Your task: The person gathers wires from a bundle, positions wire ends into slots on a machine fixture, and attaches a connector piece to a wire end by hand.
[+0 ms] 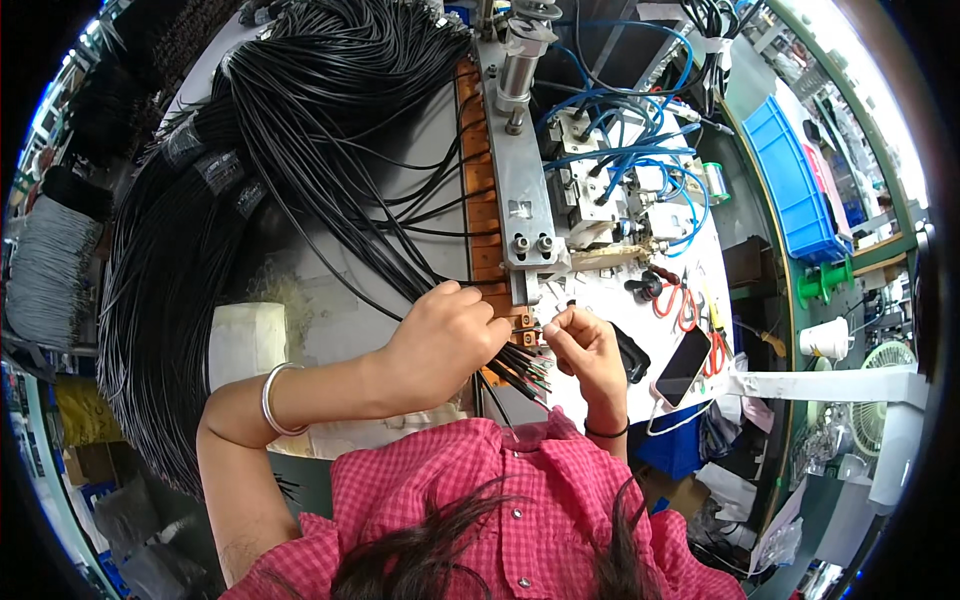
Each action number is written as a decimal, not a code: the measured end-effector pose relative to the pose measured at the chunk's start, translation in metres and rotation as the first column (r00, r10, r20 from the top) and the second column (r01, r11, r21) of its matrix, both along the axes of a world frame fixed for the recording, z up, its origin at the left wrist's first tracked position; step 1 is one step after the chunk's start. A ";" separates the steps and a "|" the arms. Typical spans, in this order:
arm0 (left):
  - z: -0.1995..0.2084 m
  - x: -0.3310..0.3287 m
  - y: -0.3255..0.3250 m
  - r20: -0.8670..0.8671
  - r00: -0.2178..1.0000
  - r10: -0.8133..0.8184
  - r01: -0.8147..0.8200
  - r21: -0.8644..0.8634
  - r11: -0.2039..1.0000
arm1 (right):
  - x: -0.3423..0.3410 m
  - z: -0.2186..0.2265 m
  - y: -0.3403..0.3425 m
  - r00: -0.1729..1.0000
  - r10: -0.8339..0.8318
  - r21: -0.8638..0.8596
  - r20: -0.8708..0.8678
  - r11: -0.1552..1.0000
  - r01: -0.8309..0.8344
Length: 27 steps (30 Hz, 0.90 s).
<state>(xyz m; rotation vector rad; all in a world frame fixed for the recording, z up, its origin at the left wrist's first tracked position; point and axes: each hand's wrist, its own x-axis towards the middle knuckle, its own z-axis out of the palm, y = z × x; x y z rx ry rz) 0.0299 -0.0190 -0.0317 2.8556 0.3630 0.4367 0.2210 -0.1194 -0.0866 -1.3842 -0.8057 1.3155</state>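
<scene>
My left hand (pixel 450 335) is closed, knuckles up, over a bundle of thin black cables (pixel 515 368). Their cut ends with coloured wire tips stick out below it, toward my chest. My right hand (pixel 588 352) has thumb and forefinger pinched together beside the near end of an orange block strip (pixel 484 220). What lies between those fingertips is too small to make out. Several black cables cross the strip, which runs along a grey metal press bar (pixel 520 170).
A large heap of black cables (pixel 330 60) covers the left and far table. Blue air tubes (pixel 640 150) tangle over metal valves at the right. Red-handled scissors (pixel 686 308), a phone (pixel 684 368) and a black tool (pixel 630 355) lie near my right hand. A blue crate (pixel 790 180) stands further right.
</scene>
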 end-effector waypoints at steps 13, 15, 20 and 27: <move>-0.005 0.002 0.000 0.001 1.000 0.022 -0.022 -0.075 0.997 | -0.013 0.016 -0.006 0.990 -0.134 0.106 0.036 0.986 0.130; -0.005 0.001 0.000 0.048 0.999 0.014 -0.009 -0.101 0.995 | -0.011 0.010 -0.006 0.989 -0.144 0.131 0.030 0.982 0.138; -0.005 0.001 -0.001 0.089 0.996 0.026 -0.015 -0.115 0.993 | -0.015 0.005 -0.005 0.985 -0.167 0.155 -0.039 0.973 0.171; 0.000 0.002 0.000 0.085 0.995 0.061 -0.048 -0.141 0.989 | -0.012 0.010 -0.003 0.967 -0.045 0.110 -0.250 0.991 0.074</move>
